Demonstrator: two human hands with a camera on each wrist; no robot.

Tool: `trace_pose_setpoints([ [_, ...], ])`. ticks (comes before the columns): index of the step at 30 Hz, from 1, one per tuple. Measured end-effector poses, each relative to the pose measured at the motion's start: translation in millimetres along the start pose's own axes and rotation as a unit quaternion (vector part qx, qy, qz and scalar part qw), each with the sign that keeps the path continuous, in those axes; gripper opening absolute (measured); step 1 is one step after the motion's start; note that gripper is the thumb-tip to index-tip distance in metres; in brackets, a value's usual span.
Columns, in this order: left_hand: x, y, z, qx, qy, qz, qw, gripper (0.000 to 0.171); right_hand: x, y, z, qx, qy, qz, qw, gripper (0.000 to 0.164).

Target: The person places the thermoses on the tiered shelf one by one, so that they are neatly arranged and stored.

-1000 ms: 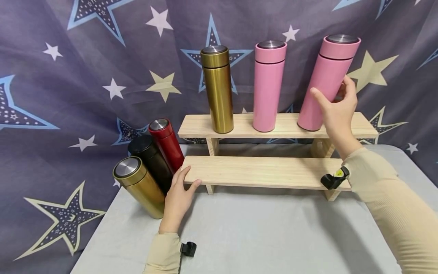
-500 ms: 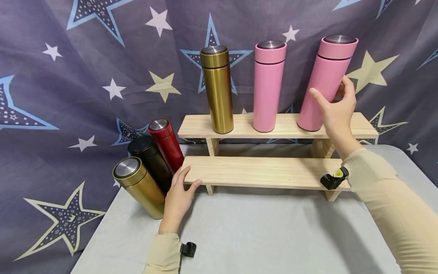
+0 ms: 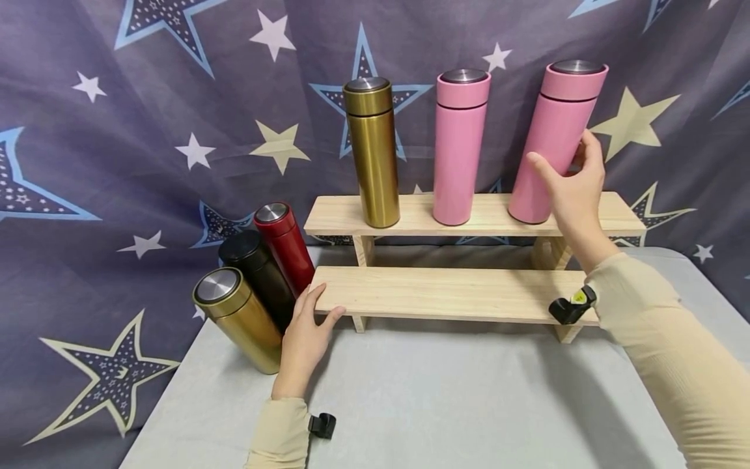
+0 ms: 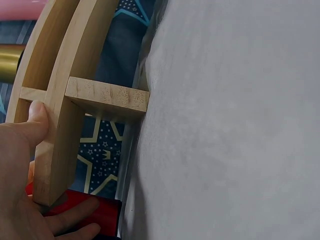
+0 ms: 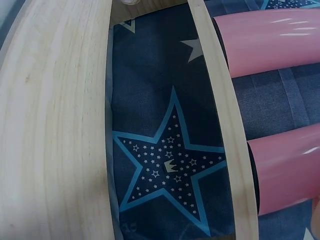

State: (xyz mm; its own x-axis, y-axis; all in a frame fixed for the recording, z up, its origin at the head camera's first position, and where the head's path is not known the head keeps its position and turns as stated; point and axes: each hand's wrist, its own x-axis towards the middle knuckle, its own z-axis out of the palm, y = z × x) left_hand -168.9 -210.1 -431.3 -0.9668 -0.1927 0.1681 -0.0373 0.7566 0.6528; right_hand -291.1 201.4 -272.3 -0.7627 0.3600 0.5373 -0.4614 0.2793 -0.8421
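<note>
Gripping one of two pink bottles (image 3: 555, 133) occupies right hand (image 3: 575, 195), two o'clock; left hand (image 3: 303, 342) clamps lower shelf (image 3: 445, 293), seven o'clock.

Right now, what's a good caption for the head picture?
Right hand grips the rightmost pink cylindrical bottle; left hand holds the pale wooden two-tier shelf at one end.

Upper right, pink flasks (image 3: 459, 156) look smooth and glossy, their lids (image 3: 465, 76) shiny metal; the upper-centre gold flask (image 3: 377, 169) looks brushed metallic. The two-tier shelf (image 3: 445, 293) is matt grained wood, the backdrop (image 3: 88, 260) cloth.
</note>
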Motion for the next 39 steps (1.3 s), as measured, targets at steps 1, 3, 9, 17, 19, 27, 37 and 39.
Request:
trace_pose_setpoints([
  [1, 0.3, -0.2, 0.1, 0.0, -0.001, 0.0, 1.0, 0.071, 0, 0, -1, 0.001, -0.003, 0.0, 1.0, 0.072],
  [3, 0.5, -0.6, 0.3, -0.001, -0.002, 0.0, 1.0, 0.072, -1, 0, -2, 0.002, -0.009, 0.005, 1.0, 0.073],
  [9, 0.0, -0.9, -1.7, -0.005, -0.002, 0.003, 1.0, 0.073, -8, 0, -11, -0.007, -0.022, 0.014, 1.0, 0.077],
  [17, 0.1, -0.7, -3.0, -0.003, -0.021, 0.003, 0.9998, 0.074, -37, 8, -35, 0.015, 0.003, -0.01, 1.0, 0.072],
  [19, 0.4, -0.8, -4.5, -0.004, -0.027, 0.0, 0.9996, 0.075, -48, 11, -41, 0.024, 0.007, -0.028, 0.999, 0.07],
  [27, 1.4, -4.1, -4.2, -0.004, -0.03, 0.002, 0.9996, 0.077, -89, 26, -69, 0.056, 0.052, -0.058, 0.995, 0.058],
  [37, 0.4, -0.2, -4.3, -0.005, -0.034, 0.003, 0.9994, 0.075, -124, 55, -108, 0.042, 0.137, -0.015, 0.99, 0.047],
  [39, 0.5, 0.7, -3.2, -0.005, -0.034, 0.003, 0.9994, 0.075, -128, 61, -115, 0.023, 0.149, 0.008, 0.989, 0.045],
])
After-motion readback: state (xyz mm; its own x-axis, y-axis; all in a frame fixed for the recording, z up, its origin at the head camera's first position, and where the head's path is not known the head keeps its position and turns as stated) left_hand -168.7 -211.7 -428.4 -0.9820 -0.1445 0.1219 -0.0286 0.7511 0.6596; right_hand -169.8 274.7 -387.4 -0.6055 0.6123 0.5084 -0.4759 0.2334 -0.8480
